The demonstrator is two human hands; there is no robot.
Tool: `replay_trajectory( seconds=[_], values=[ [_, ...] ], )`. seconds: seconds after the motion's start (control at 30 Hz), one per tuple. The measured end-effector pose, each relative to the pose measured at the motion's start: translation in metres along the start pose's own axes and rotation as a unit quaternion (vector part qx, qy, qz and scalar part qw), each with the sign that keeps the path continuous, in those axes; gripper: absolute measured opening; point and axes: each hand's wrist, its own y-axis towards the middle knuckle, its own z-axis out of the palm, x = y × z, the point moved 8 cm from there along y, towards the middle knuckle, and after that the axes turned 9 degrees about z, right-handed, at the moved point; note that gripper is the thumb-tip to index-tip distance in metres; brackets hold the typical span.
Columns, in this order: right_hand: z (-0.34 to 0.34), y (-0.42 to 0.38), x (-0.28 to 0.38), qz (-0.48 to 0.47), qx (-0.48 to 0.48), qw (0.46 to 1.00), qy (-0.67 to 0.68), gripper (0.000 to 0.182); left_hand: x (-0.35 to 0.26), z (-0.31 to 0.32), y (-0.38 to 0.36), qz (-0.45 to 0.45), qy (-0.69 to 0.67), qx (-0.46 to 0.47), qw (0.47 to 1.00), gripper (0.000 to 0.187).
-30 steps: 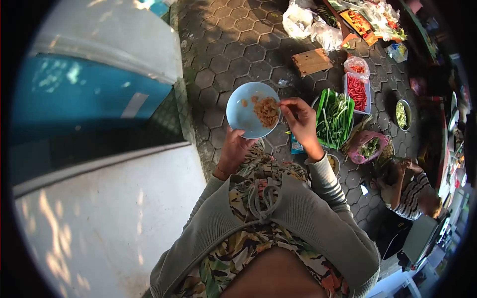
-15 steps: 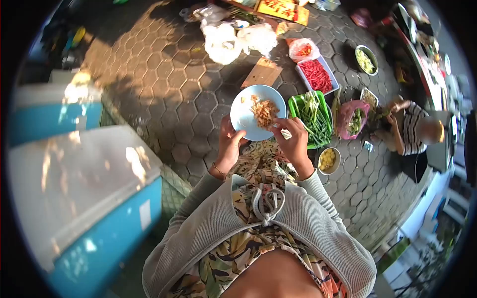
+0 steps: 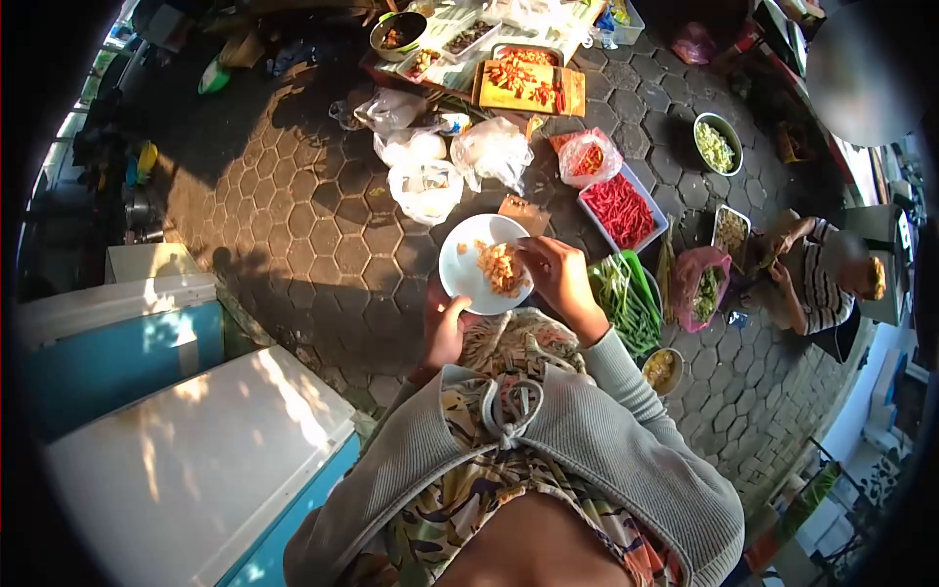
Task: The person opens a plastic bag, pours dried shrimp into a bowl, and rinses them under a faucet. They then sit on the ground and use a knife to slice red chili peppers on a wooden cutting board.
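Note:
My left hand grips the near left rim of a white plate, thumb on top and fingers hidden beneath. A heap of small light-brown food pieces lies on the plate's right half, with a few bits strewn to the left. My right hand is over the plate's right edge, fingers drawn together at the heap; what they pinch is hidden. Close to that hand is a green basket of long green vegetables. A wooden board shows partly behind the plate.
On the paving are a tray of red chillies, white plastic bags, a bowl of yellow pieces and a bowl of chopped greens. A person sits at right, handling something green. White-lidded blue boxes stand at left.
The view has tilted further forward, so more of the cutting boards and trays at the far side shows. The plate sits lower in view; my right fingers remain at the food.

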Motion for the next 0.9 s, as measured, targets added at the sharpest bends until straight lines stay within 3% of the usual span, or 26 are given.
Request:
replay_trajectory(
  seconds=[0.1, 0.13, 0.23, 0.3, 0.4, 0.47, 0.53, 0.6, 0.67, 0.73, 0.83, 0.9],
  values=[
    [0.011, 0.054, -0.009, -0.012, 0.065, 0.998, 0.009, 0.034, -0.003, 0.0, 0.051, 0.032, 0.009, -0.01, 0.999, 0.048],
    [0.009, 0.068, -0.007, -0.064, 0.044, 0.997, -0.002, 0.034, -0.005, 0.003, 0.064, 0.052, 0.011, -0.025, 0.998, 0.047],
    [0.001, 0.1, 0.001, -0.024, 0.044, 0.997, -0.059, 0.031, -0.013, 0.023, 0.099, 0.042, 0.022, -0.002, 0.999, 0.046],
    [-0.009, 0.121, -0.003, -0.014, -0.005, 0.997, -0.069, 0.023, -0.015, 0.038, 0.125, 0.016, 0.01, -0.007, 1.0, 0.046],
    [-0.018, 0.151, -0.02, -0.004, -0.057, 0.995, -0.086, 0.016, -0.018, 0.065, 0.168, -0.011, 0.01, 0.049, 0.999, 0.057],
    [-0.025, 0.168, -0.037, 0.064, -0.079, 0.992, -0.069, 0.021, -0.019, 0.079, 0.197, -0.046, -0.003, 0.061, 0.997, 0.06],
    [-0.036, 0.189, -0.035, 0.049, -0.113, 0.989, -0.081, 0.034, -0.034, 0.1, 0.231, -0.078, 0.036, 0.105, 0.991, 0.052],
    [-0.043, 0.206, -0.048, 0.138, -0.107, 0.985, -0.01, 0.036, -0.032, 0.109, 0.272, -0.111, 0.038, 0.128, 0.985, 0.055],
    [-0.049, 0.225, -0.044, 0.17, -0.112, 0.979, -0.017, 0.035, -0.039, 0.122, 0.305, -0.086, 0.103, 0.161, 0.978, 0.055],
    [-0.058, 0.243, -0.038, 0.197, -0.194, 0.961, -0.005, 0.038, -0.049, 0.138, 0.334, -0.082, 0.093, 0.173, 0.977, 0.054],
    [-0.056, 0.266, -0.04, 0.21, -0.2, 0.953, -0.089, 0.042, -0.051, 0.144, 0.367, -0.035, 0.14, 0.199, 0.969, 0.054],
    [-0.057, 0.281, -0.04, 0.213, -0.201, 0.945, -0.146, 0.044, -0.072, 0.165, 0.371, -0.083, 0.104, 0.205, 0.97, 0.055]
  ],
)
